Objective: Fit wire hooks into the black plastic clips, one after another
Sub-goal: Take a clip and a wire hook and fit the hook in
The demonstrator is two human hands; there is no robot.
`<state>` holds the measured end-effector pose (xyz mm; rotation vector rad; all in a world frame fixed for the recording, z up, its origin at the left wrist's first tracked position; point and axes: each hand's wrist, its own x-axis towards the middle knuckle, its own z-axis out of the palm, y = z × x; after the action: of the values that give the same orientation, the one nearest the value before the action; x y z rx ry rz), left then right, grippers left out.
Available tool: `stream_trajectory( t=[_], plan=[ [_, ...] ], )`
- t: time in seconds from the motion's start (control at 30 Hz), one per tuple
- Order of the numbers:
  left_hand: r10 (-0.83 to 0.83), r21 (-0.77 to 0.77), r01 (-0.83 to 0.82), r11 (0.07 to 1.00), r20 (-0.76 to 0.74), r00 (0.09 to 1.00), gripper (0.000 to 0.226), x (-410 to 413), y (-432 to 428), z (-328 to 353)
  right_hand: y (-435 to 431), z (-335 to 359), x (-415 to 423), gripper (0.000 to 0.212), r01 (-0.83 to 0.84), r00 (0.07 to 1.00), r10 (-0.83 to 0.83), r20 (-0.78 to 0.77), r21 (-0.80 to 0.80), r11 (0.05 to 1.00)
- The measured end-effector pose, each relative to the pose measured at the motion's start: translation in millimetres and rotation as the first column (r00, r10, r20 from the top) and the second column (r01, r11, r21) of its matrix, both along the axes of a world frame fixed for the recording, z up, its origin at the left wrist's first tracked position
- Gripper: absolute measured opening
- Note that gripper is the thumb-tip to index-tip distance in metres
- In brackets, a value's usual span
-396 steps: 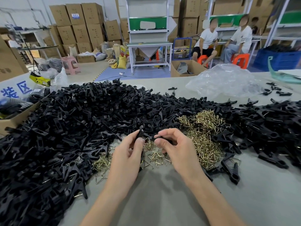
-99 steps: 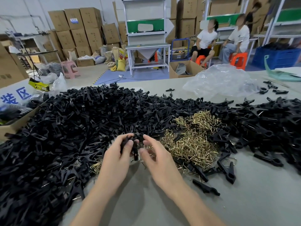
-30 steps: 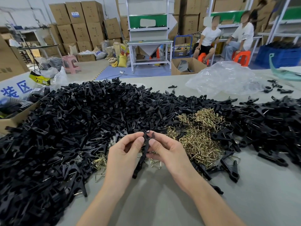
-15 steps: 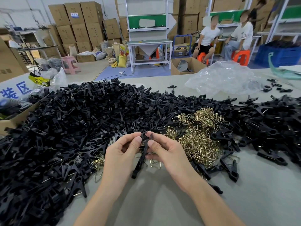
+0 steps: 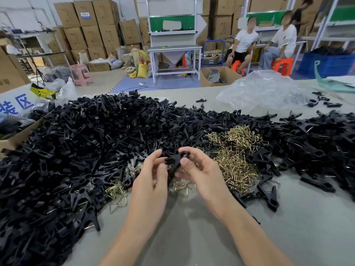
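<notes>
Steadiness matters: left hand (image 5: 151, 181) and right hand (image 5: 201, 175) both pinch one black clip (image 5: 175, 160), and I think the wire hook, hidden here, should enter straight.

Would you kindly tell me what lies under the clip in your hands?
Loose wire hooks lie on the table below the clip. The left hand and right hand cover the rest, so more there cannot be seen.

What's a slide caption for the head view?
Left hand and right hand pinch one black clip between the clip heap and the wire hooks.
</notes>
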<state>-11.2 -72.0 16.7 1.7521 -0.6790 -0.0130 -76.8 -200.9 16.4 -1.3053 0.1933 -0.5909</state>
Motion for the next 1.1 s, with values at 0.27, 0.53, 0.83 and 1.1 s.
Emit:
stream_trajectory(
  t=[0.27, 0.53, 0.83, 1.1],
  plan=[
    [-0.261, 0.633, -0.2, 0.748, 0.558, 0.788, 0.05, -6, -18, -22, -29, 7, -7, 0.025, 0.146, 0.974, -0.195, 0.12, 0.331, 0.932],
    [-0.278, 0.676, -0.269, 0.686, 0.585, 0.761, 0.013, -1, -18, -17, -25, 9, -6, 0.02, 0.16, 0.977, -0.197, 0.084, 0.325, 0.932],
    [-0.277, 0.761, -0.212, 0.613, 0.459, 0.844, 0.041, 16, 1, -11, -24, 9, -6, 0.025, 0.163, 0.98, -0.191, 0.06, 0.317, 0.934],
    [-0.318, 0.772, -0.233, 0.591, 0.488, 0.813, 0.031, 22, 11, -7, -22, 8, -6, 0.018, 0.142, 0.985, -0.164, 0.062, 0.267, 0.953]
  ],
)
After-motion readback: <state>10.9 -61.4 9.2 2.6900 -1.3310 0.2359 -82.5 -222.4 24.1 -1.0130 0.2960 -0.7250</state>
